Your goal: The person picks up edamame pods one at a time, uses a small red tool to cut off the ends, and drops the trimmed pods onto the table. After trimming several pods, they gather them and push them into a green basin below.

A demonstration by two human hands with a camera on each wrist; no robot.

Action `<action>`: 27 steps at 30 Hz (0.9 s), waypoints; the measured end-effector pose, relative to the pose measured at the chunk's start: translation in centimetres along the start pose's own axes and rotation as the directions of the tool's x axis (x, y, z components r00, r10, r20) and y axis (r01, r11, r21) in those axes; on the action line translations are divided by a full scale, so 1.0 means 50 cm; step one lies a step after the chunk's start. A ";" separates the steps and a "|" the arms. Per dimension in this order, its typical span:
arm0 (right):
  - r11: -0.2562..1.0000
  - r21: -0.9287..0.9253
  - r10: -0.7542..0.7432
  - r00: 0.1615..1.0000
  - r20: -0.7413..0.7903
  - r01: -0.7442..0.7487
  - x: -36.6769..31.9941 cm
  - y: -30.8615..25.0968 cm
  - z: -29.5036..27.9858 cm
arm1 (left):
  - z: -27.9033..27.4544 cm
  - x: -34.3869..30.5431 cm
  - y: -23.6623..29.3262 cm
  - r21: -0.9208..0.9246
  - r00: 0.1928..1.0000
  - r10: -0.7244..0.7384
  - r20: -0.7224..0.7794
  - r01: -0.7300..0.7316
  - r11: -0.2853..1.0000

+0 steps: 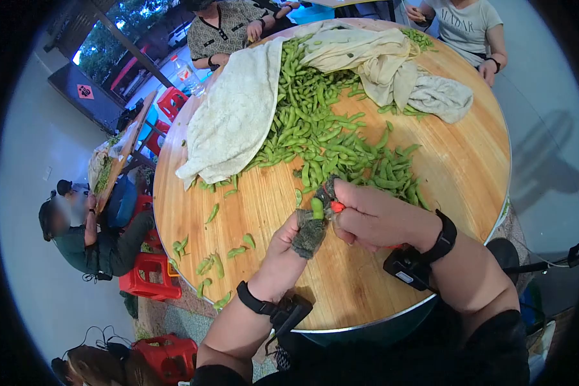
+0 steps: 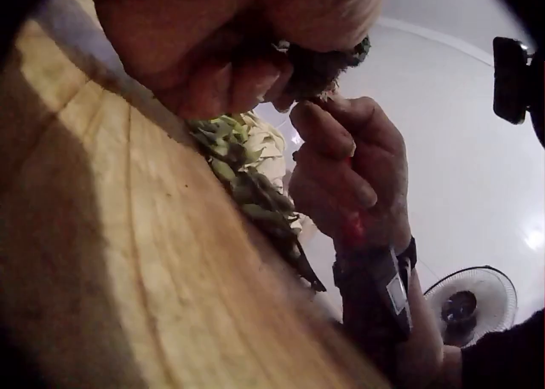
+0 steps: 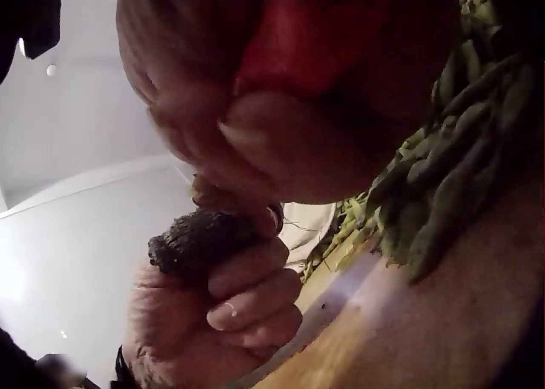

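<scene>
From my remote seat I see the round wooden table (image 1: 457,167) filling the middle of the head view. A big pale towel (image 1: 238,109) drapes over its upper left. A heap of green pods (image 1: 315,128) runs from the top down to the centre, and a crumpled cloth (image 1: 392,64) lies on the heap's upper right.

Just below the heap, at lower centre, the two hands meet over bare wood. The right hand (image 1: 373,219) has its fingers curled round a red-handled tool (image 1: 336,206). I cannot make out what kind of tool it is. The left hand (image 1: 283,254) wears a dark knitted cover (image 1: 310,233) on its thumb and pinches a single pod (image 1: 316,207) upright, touching the tool's tip. Loose pods (image 1: 212,264) lie scattered at the table's lower left.
</scene>
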State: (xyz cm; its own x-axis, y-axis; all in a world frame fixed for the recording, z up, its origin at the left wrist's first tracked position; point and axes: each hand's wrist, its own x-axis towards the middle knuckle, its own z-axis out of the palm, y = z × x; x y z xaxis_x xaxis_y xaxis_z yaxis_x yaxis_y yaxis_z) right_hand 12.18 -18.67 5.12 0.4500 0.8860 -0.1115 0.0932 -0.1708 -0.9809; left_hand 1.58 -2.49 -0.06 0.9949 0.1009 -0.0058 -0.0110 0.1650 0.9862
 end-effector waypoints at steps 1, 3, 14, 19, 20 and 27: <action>1.000 -0.014 -0.016 1.000 0.015 0.016 0.000 0.000 0.000 | -0.006 -0.001 0.000 -0.005 1.000 -0.021 0.012 0.021 1.000; 0.998 -0.049 -0.036 0.999 0.011 0.036 0.002 0.001 0.002 | -0.012 -0.002 -0.004 -0.009 0.999 -0.041 0.022 0.041 0.999; 0.940 -0.287 -0.230 0.963 -0.143 0.182 0.017 0.029 0.032 | -0.015 -0.010 -0.006 0.510 0.978 0.206 0.025 -0.190 0.839; 0.977 0.213 0.008 0.996 0.088 -0.027 -0.005 -0.010 0.008 | -0.036 -0.022 0.014 0.222 0.994 -0.020 0.106 -0.004 0.975; 0.977 0.213 0.008 0.996 0.088 -0.027 -0.010 -0.015 0.008 | -0.034 -0.027 0.026 -0.076 0.968 -0.199 0.152 0.213 0.974; 0.857 0.510 -0.012 0.987 0.163 -0.074 -0.016 -0.017 0.004 | -0.019 -0.025 0.042 -0.213 0.937 -0.294 0.191 0.332 0.919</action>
State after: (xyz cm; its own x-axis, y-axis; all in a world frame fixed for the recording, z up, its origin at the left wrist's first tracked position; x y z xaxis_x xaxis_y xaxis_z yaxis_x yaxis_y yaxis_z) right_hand 11.58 -19.14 5.99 0.2984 0.9463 -0.1245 -0.4068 0.0081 -0.9135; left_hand 0.23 -1.33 1.84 0.9541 -0.1411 -0.2642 0.2989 0.3940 0.8691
